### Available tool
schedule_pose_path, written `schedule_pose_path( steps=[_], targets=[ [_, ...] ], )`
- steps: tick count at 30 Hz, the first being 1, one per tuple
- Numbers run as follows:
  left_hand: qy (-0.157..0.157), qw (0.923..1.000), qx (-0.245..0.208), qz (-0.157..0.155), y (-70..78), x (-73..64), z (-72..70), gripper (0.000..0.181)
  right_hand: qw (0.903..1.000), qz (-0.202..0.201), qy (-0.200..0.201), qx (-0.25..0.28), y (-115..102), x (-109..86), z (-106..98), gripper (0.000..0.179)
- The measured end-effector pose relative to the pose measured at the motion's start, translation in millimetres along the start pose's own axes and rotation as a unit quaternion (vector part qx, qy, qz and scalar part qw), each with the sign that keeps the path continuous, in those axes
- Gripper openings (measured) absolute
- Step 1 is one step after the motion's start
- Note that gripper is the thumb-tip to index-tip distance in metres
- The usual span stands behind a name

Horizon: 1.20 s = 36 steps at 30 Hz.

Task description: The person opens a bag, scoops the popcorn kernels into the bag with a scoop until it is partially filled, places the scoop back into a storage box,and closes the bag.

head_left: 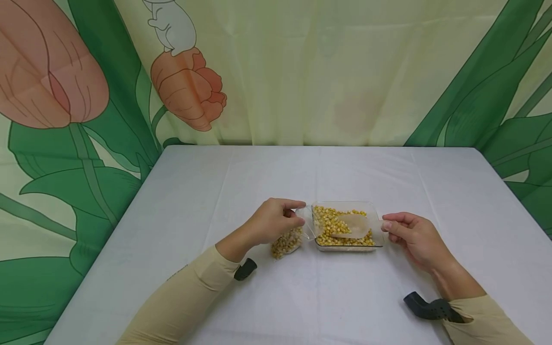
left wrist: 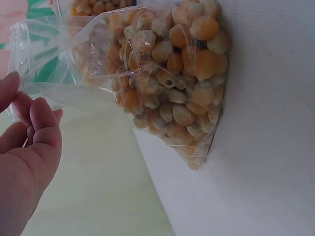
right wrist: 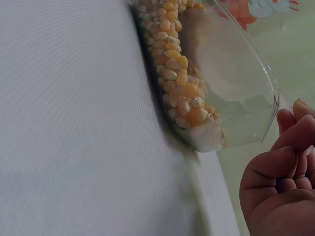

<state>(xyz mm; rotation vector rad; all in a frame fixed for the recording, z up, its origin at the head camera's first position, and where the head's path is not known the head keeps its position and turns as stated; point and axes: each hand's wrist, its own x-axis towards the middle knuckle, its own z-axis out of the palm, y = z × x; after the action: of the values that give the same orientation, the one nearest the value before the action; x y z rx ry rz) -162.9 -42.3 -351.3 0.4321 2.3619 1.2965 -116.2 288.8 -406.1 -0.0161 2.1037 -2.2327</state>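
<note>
A clear plastic bag (left wrist: 54,44), part filled with corn kernels (left wrist: 167,64), stands on the table, and my left hand (head_left: 276,220) pinches its upper edge between thumb and fingers. Right beside it is a rectangular glass container (head_left: 345,248) holding yellow corn kernels (head_left: 325,220). A pale translucent scoop (head_left: 357,225) lies over the kernels in the container, some kernels at its mouth. My right hand (head_left: 416,235) pinches the scoop's handle at the container's right rim. In the right wrist view the scoop's bowl shows through the glass wall.
A white cloth covers the table (head_left: 267,167). Behind it hangs a curtain (head_left: 302,72) printed with flowers and leaves. Black wrist mounts (head_left: 431,307) stick out near both sleeves.
</note>
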Motion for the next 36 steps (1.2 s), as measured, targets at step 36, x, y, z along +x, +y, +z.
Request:
schedule_pose_path(
  steps=[36],
  targets=[
    [-0.02, 0.9973, 0.052, 0.048, 1.3, -2.2, -4.7, 0.04, 0.9871, -0.023, -0.062, 0.146, 5.2, -3.6, -20.3, 0.027]
  ],
)
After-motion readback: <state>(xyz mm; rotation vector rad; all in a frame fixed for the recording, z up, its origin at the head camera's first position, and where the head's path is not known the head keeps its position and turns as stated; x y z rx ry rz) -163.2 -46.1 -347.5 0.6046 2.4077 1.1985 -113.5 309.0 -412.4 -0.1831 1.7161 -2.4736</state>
